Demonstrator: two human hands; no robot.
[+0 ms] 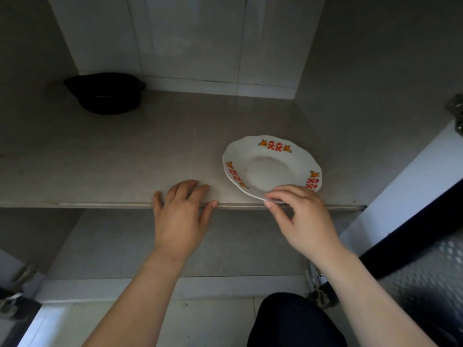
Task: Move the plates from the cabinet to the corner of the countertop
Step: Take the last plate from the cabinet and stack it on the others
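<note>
Pinching the near rim of the plate (271, 164) between thumb and curled fingers of the right hand (304, 219). Found the plate flat on the cabinet shelf (112, 159), right of middle, at its front edge. Rested the left hand (181, 216) nearby on the shelf lip, fingers spread, holding nothing. Saw a black pot (105, 93) far back left.
</note>
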